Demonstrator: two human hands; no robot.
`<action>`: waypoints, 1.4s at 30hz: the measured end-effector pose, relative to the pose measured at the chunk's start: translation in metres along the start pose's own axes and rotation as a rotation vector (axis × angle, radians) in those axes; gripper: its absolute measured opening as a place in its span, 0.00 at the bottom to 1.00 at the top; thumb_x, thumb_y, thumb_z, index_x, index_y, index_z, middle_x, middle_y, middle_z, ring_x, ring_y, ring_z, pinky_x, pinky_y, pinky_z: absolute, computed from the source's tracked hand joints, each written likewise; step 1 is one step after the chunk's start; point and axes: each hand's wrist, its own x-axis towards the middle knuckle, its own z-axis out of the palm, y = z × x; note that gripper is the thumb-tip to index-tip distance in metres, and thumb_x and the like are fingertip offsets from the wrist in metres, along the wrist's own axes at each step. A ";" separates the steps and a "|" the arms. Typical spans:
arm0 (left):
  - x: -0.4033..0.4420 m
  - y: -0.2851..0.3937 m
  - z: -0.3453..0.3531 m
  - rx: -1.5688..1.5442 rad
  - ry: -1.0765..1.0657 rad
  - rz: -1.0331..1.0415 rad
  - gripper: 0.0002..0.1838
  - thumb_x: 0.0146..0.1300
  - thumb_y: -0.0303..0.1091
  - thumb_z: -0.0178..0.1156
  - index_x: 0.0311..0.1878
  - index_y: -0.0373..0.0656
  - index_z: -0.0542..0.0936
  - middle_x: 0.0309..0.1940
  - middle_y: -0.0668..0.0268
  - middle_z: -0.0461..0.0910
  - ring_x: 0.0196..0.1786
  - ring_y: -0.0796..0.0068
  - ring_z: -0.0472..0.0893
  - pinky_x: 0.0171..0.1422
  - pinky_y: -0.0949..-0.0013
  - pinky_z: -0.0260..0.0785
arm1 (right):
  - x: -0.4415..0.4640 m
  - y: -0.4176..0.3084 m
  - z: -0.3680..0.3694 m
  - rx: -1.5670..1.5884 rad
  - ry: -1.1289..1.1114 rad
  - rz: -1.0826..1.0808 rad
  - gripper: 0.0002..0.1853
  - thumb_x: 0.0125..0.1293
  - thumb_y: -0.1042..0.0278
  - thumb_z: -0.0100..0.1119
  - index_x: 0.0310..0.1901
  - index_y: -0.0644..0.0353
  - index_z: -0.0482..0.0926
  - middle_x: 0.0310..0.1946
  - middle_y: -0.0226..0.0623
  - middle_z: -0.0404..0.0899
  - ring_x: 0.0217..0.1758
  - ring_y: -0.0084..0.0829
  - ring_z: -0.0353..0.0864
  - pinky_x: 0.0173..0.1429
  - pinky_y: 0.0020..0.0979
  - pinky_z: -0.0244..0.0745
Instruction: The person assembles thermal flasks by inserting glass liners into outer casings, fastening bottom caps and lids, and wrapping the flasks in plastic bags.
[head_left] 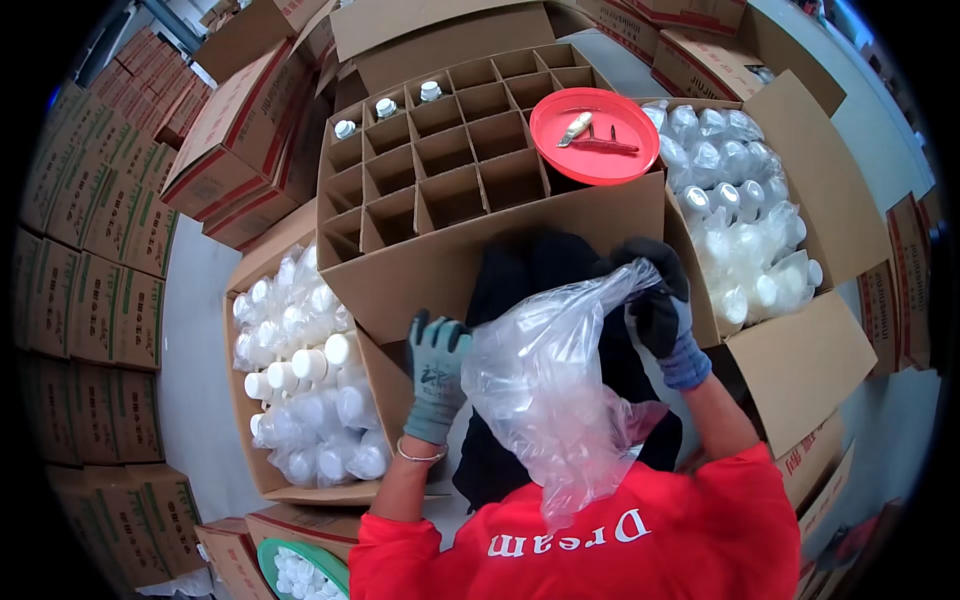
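A large clear plastic bag (545,375) hangs crumpled over my lap and the front of the red shirt. My right hand (660,305), in a dark-palmed glove, is closed on the bag's gathered upper corner. On the bag's other side is my left hand (437,375) in a grey-green glove, its fingers raised and apart at the bag's left edge. Whether its thumb touches the plastic is hidden. Beyond both hands stands a divided carton (480,235), with three white-capped bottles (386,107) in its far-left compartments.
A red round tray (555,165) with a small cutter (577,128) rests on the carton's right corner. Open boxes of plastic-wrapped white bottles flank me, left (310,365) and right (735,200). A green basin (270,565) holds white caps. Stacked cartons (110,250) line the left.
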 end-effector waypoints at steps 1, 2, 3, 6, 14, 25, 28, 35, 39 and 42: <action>-0.003 0.003 0.007 -0.067 -0.030 0.000 0.09 0.51 0.36 0.61 0.34 0.43 0.78 0.38 0.61 0.76 0.54 0.59 0.75 0.72 0.42 0.56 | 0.001 -0.001 0.009 0.288 0.047 0.093 0.18 0.71 0.64 0.52 0.58 0.62 0.72 0.54 0.41 0.75 0.57 0.32 0.77 0.66 0.39 0.73; -0.008 0.005 0.017 -0.119 0.014 -0.014 0.09 0.51 0.37 0.61 0.34 0.44 0.79 0.36 0.63 0.78 0.50 0.60 0.77 0.71 0.43 0.58 | -0.006 0.034 -0.006 0.557 0.028 0.152 0.20 0.74 0.63 0.48 0.62 0.62 0.68 0.52 0.41 0.78 0.55 0.33 0.79 0.64 0.39 0.74; -0.010 0.010 0.012 -0.209 0.060 -0.056 0.10 0.51 0.37 0.62 0.35 0.44 0.80 0.37 0.62 0.79 0.50 0.59 0.78 0.70 0.43 0.59 | -0.006 0.033 -0.006 0.350 -0.042 0.086 0.18 0.73 0.63 0.48 0.60 0.62 0.70 0.50 0.41 0.79 0.53 0.34 0.81 0.62 0.39 0.76; -0.031 0.016 0.000 -0.452 0.198 -0.221 0.12 0.51 0.38 0.65 0.38 0.44 0.82 0.44 0.62 0.82 0.52 0.57 0.79 0.69 0.41 0.61 | 0.024 -0.001 -0.016 -0.251 -0.458 -0.301 0.13 0.70 0.62 0.54 0.46 0.61 0.81 0.45 0.43 0.82 0.45 0.39 0.84 0.50 0.40 0.80; -0.058 0.036 -0.061 -0.047 0.028 0.125 0.20 0.59 0.47 0.64 0.50 0.46 0.80 0.58 0.62 0.77 0.64 0.59 0.72 0.72 0.27 0.49 | 0.031 0.007 -0.034 -1.534 -0.959 -0.715 0.25 0.58 0.55 0.60 0.59 0.47 0.77 0.60 0.32 0.74 0.69 0.35 0.68 0.75 0.65 0.49; -0.087 0.034 -0.036 -0.548 -0.081 -0.257 0.19 0.52 0.37 0.65 0.47 0.40 0.80 0.56 0.54 0.76 0.63 0.50 0.72 0.71 0.46 0.59 | -0.062 0.035 -0.039 -0.922 -0.604 -0.091 0.19 0.62 0.61 0.63 0.52 0.59 0.76 0.53 0.44 0.77 0.60 0.47 0.75 0.67 0.47 0.67; -0.073 0.053 -0.058 -0.898 0.090 -0.365 0.18 0.50 0.33 0.65 0.45 0.36 0.81 0.55 0.50 0.77 0.59 0.48 0.76 0.65 0.56 0.66 | -0.084 0.014 -0.035 -0.492 -0.504 0.331 0.20 0.64 0.64 0.61 0.55 0.65 0.76 0.57 0.49 0.75 0.63 0.51 0.72 0.68 0.41 0.67; -0.042 0.067 -0.075 -0.760 -0.681 0.354 0.12 0.58 0.40 0.65 0.39 0.43 0.82 0.42 0.55 0.79 0.45 0.54 0.78 0.56 0.55 0.69 | -0.155 0.016 -0.052 -0.805 -0.974 0.557 0.25 0.63 0.60 0.60 0.62 0.49 0.73 0.69 0.46 0.62 0.75 0.46 0.56 0.78 0.43 0.50; -0.089 0.058 -0.081 -0.909 -1.013 0.029 0.11 0.60 0.34 0.62 0.43 0.39 0.82 0.42 0.56 0.82 0.46 0.63 0.82 0.56 0.61 0.72 | -0.180 -0.011 -0.051 -1.037 -1.032 -0.156 0.19 0.58 0.56 0.60 0.52 0.47 0.77 0.64 0.45 0.66 0.75 0.50 0.56 0.76 0.67 0.42; -0.061 0.029 -0.089 -0.977 -0.700 -0.312 0.14 0.64 0.30 0.60 0.53 0.39 0.80 0.41 0.56 0.84 0.43 0.62 0.84 0.51 0.64 0.76 | -0.189 -0.025 -0.057 -0.981 -1.050 -0.128 0.16 0.59 0.59 0.57 0.49 0.49 0.78 0.61 0.46 0.69 0.74 0.52 0.58 0.75 0.67 0.43</action>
